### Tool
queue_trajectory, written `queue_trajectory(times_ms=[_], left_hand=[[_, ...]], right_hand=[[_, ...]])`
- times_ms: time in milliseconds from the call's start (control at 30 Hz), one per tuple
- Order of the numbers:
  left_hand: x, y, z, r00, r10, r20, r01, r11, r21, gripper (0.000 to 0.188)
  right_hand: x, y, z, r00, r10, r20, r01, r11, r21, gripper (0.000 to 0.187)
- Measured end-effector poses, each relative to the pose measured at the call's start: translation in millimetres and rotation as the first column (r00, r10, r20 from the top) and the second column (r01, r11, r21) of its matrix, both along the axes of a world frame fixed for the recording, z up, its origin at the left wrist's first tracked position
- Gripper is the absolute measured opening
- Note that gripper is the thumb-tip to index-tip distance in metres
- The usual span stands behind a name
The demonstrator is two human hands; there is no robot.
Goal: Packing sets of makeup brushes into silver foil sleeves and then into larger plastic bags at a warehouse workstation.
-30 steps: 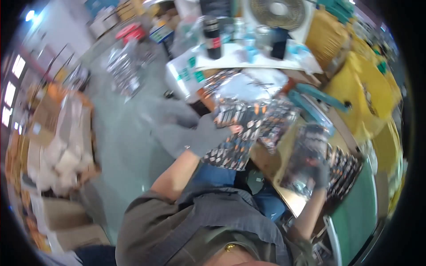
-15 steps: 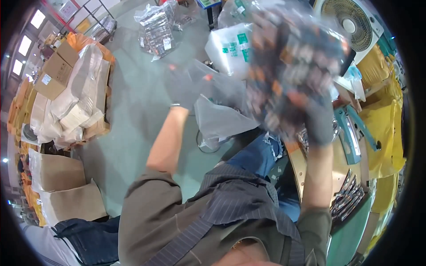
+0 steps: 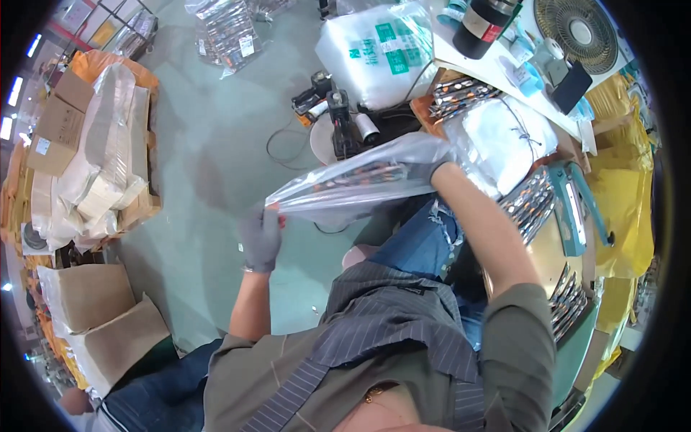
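Observation:
Both my hands wear grey gloves. A clear plastic bag [image 3: 324,193] is stretched between them, in front of my knees. My left hand [image 3: 261,236] is closed on the bag's pulled-out left corner. Dark, orange-and-white patterned packets [image 3: 371,173] show through the film. At the other end, my right hand [image 3: 436,171] reaches in among the film beside these packets. Its fingers are mostly hidden by the plastic; it appears to grip the packets.
To the right, a workbench holds a teal sealer [image 3: 567,209], more patterned packets [image 3: 568,302] and a white bundle [image 3: 497,140]. Ahead are a white plastic-wrapped package [image 3: 378,54] and black hand tools [image 3: 340,119]. A loaded pallet [image 3: 147,209] and cartons [image 3: 108,324] stand left.
The packets, which my right hand held up high, have come down and now lie within the bag. My left hand has moved down and left, pulling the bag taut.

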State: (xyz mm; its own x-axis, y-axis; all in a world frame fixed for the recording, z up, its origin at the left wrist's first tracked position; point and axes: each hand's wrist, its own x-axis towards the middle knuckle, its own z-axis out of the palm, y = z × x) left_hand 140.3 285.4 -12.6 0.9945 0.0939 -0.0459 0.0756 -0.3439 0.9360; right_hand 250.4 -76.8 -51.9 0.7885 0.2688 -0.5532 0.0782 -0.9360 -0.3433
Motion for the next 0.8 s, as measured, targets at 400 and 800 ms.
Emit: queue_trajectory(times_ms=[400,800], left_hand=[[51.2,-32.8,43.0,0.916,-0.032,0.4,-0.217,0.8,0.56,0.039],[-15.5,-119.5,68.2,0.787,-0.174,0.592,-0.144,0.881,0.45,0.048]], right_hand=[[-273.9,35.7,255.3,0.707,-0.248,0.663,-0.207,0.823,0.529,0.041],[-464.6,-63.2,248.9,0.72,0.056,0.691,-0.694,0.039,0.719,0.038]])
